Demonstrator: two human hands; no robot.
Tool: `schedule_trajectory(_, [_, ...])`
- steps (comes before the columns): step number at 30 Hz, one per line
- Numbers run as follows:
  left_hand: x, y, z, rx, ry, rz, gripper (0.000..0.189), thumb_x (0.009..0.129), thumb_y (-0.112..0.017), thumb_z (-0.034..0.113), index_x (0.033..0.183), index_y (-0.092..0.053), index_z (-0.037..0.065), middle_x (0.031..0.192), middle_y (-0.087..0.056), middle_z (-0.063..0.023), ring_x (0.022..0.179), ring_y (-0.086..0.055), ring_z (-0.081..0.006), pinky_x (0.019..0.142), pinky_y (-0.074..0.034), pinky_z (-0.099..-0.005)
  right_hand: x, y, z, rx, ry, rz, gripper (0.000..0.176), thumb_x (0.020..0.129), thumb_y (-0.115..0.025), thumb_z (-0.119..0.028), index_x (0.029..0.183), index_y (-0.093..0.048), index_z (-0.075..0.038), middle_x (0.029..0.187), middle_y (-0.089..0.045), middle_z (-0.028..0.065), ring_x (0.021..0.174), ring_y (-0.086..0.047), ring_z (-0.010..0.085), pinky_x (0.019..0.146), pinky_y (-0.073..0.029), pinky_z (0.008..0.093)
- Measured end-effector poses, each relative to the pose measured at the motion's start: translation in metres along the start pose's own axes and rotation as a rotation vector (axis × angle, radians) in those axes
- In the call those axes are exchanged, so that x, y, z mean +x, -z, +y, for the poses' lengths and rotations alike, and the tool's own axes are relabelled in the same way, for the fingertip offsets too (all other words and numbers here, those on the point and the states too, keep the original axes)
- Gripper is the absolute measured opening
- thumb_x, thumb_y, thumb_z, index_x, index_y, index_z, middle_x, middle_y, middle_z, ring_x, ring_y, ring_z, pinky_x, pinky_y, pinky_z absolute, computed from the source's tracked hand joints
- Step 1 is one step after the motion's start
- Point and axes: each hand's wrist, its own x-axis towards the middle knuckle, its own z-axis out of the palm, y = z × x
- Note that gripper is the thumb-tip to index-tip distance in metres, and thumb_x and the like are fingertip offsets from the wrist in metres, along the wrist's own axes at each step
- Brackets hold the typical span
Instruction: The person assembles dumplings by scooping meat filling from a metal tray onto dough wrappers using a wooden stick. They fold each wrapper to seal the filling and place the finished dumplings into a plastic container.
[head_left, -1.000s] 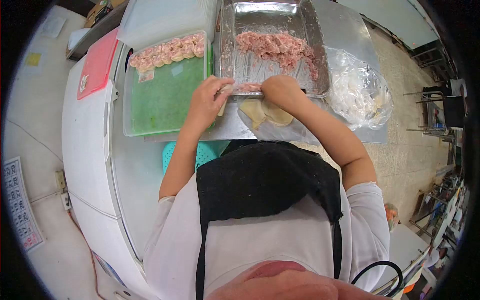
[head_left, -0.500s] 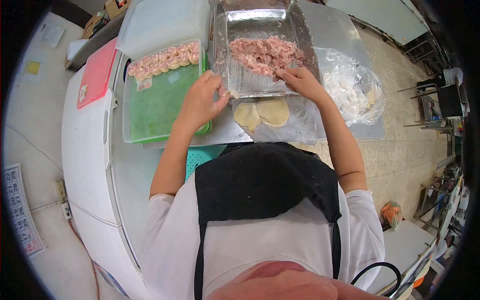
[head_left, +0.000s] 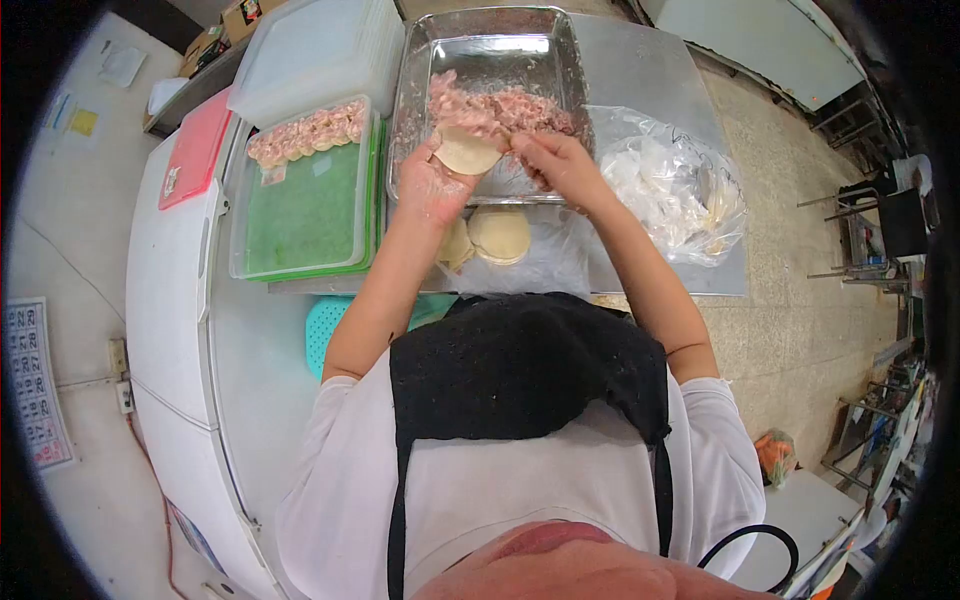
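A: Left grip (head_left: 430,182)?
B: Half-open, cradling flat wrapper (head_left: 467,152) over tray (head_left: 490,50), near front edge.
A: Right grip (head_left: 557,162)?
B: Curled down at meat (head_left: 490,108), just beside wrapper. Can't tell whether pinching anything.

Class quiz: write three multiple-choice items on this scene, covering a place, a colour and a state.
1. Where is the round wrapper? A in the left hand B in a bag C on the floor
2. The floor of the dumpling box is: A blue B green C yellow
3. The metal tray is: A empty B lidded C partly filled with mince
Answers: A, the wrapper rests on that hand; B, green shows below the dumpling row; C, mince lies mid-tray with bare metal beyond.
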Motion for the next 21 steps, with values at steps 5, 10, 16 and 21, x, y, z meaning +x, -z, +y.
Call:
schedule_trajectory(5, [0.005,-0.003,-0.005,-0.123,-0.087,-0.031,0.063,0.098,-0.025,0.047,0.138,-0.032,0.000,0.137,-0.039,-0.0232,0.129,-0.037,-0.0403,0.107,-0.025,-0.0602,-0.006,0.022,0.036,-0.562,0.376,-0.004,0.032,0.093,-0.054,-0.029,0.113,-0.063,-0.005,0.077,-0.062,0.0135,0.070,-0.060,0.0266,0.062,-0.047,0.0363])
schedule_trajectory(10, [0.014,0.014,-0.017,-0.021,-0.253,0.146,0.074,0.093,-0.028,0.059,0.138,-0.031,0.001,0.138,-0.037,-0.0246,0.129,-0.035,-0.0418,0.106,-0.024,-0.0623,-0.021,0.044,-0.003,-0.990,0.341,-0.086,0.026,0.092,-0.051,-0.027,0.099,-0.063,-0.005,0.084,-0.063,0.0185,0.080,-0.061,0.0355,0.070,-0.049,0.0442])
schedule_trajectory(16, [0.000,-0.012,-0.034,0.080,-0.289,0.299,0.074,0.090,-0.033,0.064,0.133,-0.039,0.003,0.128,-0.043,-0.0263,0.119,-0.042,-0.0436,0.098,-0.032,-0.0634,-0.015,0.057,-0.015,-1.170,0.386,-0.179,0.022,0.092,-0.048,-0.023,0.095,-0.061,-0.005,0.083,-0.063,0.0173,0.078,-0.063,0.0360,0.067,-0.050,0.0458])
schedule_trajectory(21, [0.004,-0.021,-0.032,0.076,-0.359,0.284,0.069,0.089,-0.045,0.056,0.120,-0.043,-0.006,0.119,-0.051,-0.0231,0.115,-0.049,-0.0378,0.099,-0.038,-0.0557,-0.018,0.043,-0.012,-1.014,0.512,-0.079,0.021,0.091,-0.052,-0.024,0.093,-0.061,-0.005,0.088,-0.061,0.0158,0.079,-0.062,0.0336,0.066,-0.051,0.0449])
